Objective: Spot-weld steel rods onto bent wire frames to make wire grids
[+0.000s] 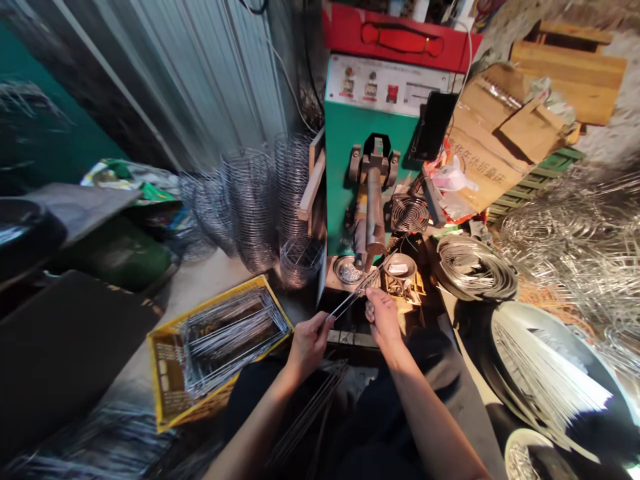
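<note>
A thin bent metal wire piece [349,300] slants up and away from my lap, its far end below the thick metal electrode arms [375,223] of a green machine [340,167]. My left hand [309,341] is closed in a pinch on its near end. Further along, my right hand [384,317] has its fingers curled at the same wire piece. Just beyond the hands sit a small dish of tiny metal bits [349,271] and a round bowl [400,265] with a pale item inside. Whether the wire's far end touches the machine cannot be made out.
To the left, a yellow crate [159,373] holds wire frames, with stacked wire rings [250,213] behind it. At right are a coil of flat strip [473,267], a large basin [505,317] of thin rods and tangled wire [575,233]. A cardboard box [493,153] stands behind.
</note>
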`<state>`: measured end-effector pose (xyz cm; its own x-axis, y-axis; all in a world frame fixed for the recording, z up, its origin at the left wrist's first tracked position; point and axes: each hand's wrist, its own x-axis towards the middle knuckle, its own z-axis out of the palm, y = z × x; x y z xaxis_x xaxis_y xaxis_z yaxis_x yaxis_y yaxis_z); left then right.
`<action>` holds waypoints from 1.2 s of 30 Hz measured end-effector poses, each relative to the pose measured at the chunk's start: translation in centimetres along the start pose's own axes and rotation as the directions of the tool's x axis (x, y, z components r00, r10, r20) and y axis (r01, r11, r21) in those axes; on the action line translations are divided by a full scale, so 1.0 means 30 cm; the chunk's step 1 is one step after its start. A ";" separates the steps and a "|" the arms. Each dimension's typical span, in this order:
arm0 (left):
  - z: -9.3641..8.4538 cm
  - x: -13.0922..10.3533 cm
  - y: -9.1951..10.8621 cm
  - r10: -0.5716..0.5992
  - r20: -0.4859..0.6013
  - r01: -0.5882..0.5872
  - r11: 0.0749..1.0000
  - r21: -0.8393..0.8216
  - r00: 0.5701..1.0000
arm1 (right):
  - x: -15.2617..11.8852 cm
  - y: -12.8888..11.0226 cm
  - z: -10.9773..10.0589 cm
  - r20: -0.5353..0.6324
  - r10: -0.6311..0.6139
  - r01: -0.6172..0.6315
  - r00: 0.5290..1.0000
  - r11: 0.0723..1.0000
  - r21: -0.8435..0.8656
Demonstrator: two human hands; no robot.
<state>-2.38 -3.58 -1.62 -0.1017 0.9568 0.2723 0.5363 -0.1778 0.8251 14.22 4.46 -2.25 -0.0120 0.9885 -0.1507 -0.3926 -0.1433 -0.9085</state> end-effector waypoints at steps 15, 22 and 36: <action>0.013 0.039 -0.004 -0.015 -0.019 0.014 0.999 -0.030 1.000 | 0.045 -0.029 0.036 0.014 -0.010 0.010 1.000 0.999 0.038; -0.002 0.054 -0.012 -0.012 -0.001 0.012 1.000 -0.010 1.000 | 0.059 -0.028 0.040 0.002 0.000 0.000 1.000 1.000 0.022; 0.063 0.150 0.008 0.003 0.000 -0.003 0.998 -0.059 1.000 | 0.125 -0.091 -0.023 -0.029 -0.128 0.124 0.991 0.986 -0.114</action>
<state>-1.11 1.12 -1.12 -0.0999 0.9562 0.2751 0.4866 -0.1942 0.8518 15.89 8.51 -0.62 0.0651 0.9969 -0.0441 -0.2833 -0.0239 -0.9587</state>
